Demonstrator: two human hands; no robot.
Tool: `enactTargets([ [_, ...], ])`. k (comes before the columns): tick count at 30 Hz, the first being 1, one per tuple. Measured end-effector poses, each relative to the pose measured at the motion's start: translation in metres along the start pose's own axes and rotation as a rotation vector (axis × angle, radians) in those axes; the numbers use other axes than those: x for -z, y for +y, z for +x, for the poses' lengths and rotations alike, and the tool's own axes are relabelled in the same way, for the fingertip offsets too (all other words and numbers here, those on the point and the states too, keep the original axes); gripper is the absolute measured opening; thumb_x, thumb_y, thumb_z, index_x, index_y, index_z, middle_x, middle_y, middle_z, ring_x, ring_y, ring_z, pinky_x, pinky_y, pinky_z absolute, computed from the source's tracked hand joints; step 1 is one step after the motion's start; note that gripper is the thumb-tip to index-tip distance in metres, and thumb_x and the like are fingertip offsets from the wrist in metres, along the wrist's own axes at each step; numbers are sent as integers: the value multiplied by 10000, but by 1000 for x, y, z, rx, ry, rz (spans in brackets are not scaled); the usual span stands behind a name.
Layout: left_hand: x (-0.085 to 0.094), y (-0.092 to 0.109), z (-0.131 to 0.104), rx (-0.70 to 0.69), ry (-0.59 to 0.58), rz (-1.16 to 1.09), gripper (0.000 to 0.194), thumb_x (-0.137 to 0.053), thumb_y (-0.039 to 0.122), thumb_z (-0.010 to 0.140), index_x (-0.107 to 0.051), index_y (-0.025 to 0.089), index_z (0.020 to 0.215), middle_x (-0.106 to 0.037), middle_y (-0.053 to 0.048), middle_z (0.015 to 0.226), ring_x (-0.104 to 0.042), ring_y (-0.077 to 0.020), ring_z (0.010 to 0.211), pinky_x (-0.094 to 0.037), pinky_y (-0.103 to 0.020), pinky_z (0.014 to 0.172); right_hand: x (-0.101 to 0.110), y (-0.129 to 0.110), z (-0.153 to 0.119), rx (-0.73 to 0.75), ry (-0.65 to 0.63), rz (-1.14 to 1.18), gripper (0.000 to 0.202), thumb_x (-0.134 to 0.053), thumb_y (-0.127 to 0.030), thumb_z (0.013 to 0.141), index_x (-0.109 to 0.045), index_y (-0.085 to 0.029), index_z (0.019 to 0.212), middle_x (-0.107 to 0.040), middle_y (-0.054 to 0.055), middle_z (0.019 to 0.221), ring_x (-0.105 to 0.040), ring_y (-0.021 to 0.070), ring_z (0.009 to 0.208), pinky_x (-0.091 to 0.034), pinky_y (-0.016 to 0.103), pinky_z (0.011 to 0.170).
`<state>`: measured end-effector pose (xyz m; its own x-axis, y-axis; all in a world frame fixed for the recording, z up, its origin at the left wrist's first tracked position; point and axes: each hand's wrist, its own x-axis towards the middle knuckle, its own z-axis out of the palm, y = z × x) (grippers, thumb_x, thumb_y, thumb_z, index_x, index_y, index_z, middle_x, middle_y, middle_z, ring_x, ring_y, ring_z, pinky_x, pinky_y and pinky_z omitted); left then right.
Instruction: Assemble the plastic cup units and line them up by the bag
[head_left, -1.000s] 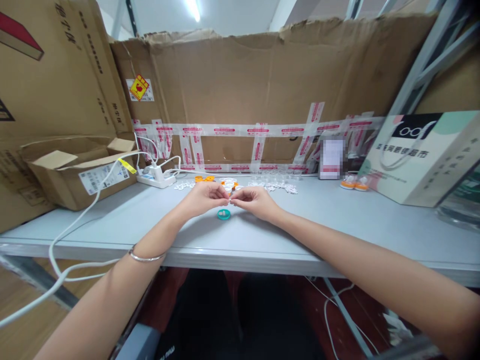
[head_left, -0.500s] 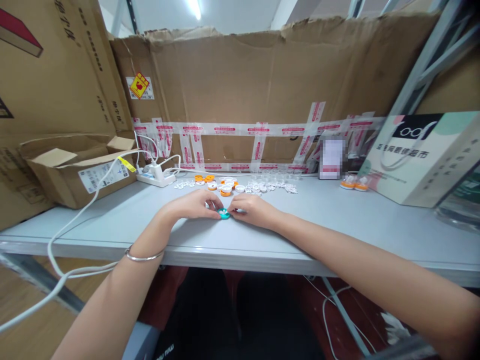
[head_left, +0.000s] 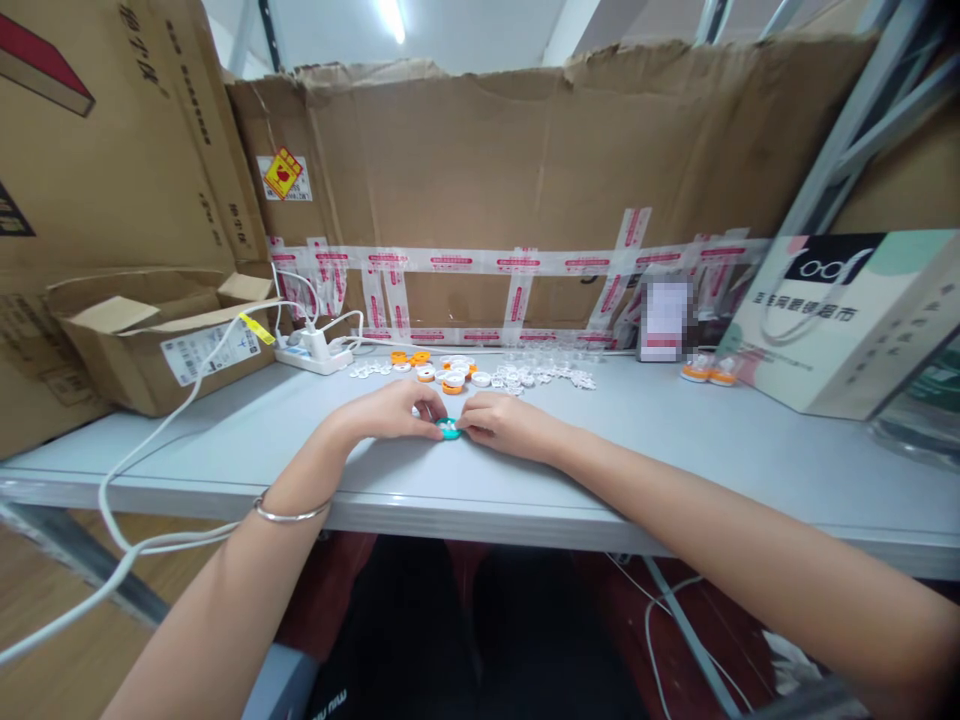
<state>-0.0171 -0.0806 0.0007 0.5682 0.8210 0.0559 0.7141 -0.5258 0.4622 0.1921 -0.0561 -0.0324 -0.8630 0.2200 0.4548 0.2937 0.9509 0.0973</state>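
Note:
A small round teal piece (head_left: 449, 430) with white parts inside lies on the grey table between my hands. My left hand (head_left: 401, 410) grips its left edge between thumb and fingers. At the right edge is my right hand (head_left: 504, 422), its fingers pinched together; whether they grip the teal rim or a tiny part is hidden. Just behind them are orange and white round pieces (head_left: 453, 382), with small clear and white parts (head_left: 517, 378) spread to the right.
A power strip (head_left: 313, 356) with white cables and an open carton (head_left: 157, 345) stand at the left. Toward the right are a phone (head_left: 664, 320), two orange-and-white round items (head_left: 709, 372) and a paper bag (head_left: 817, 320). A large cardboard sheet (head_left: 480, 170) rises behind.
The camera view has shifted very slightly. Both hands stay at the teal piece, and the right fingers have moved a little over its right edge.

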Motion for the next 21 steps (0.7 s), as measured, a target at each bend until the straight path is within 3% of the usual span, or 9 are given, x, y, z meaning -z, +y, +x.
enactTargets([
  [8,0,-4,-1,9,1,-29,407,-619,498,684,-651,179,935,-656,-37,870,-581,-170,789,-425,-232,649,7,0,1,-104,63,202,185,-505,-94,789,-673,-153,838,-647,65,789,-581,146,717,-454,256,680],
  [13,-3,-4,-2,-9,29,-59,404,-628,504,674,-659,187,922,-651,-35,852,-577,-170,770,-413,-233,627,17,23,-3,-476,294,217,192,-492,-130,807,-662,-157,891,-667,60,850,-590,142,746,-454,269,707],
  [15,-4,-3,-1,-20,37,-62,383,-632,484,677,-657,185,914,-648,-33,847,-572,-167,765,-410,-232,622,16,34,-1,-538,277,181,173,-509,-129,794,-668,-144,860,-659,67,825,-576,148,727,-445,277,693],
  [21,-7,1,0,-78,35,-63,367,-615,474,702,-652,183,922,-650,-37,893,-564,-167,799,-414,-238,660,-2,55,27,-499,140,210,146,-583,-69,732,-667,-140,827,-609,57,850,-554,145,787,-414,285,767],
])
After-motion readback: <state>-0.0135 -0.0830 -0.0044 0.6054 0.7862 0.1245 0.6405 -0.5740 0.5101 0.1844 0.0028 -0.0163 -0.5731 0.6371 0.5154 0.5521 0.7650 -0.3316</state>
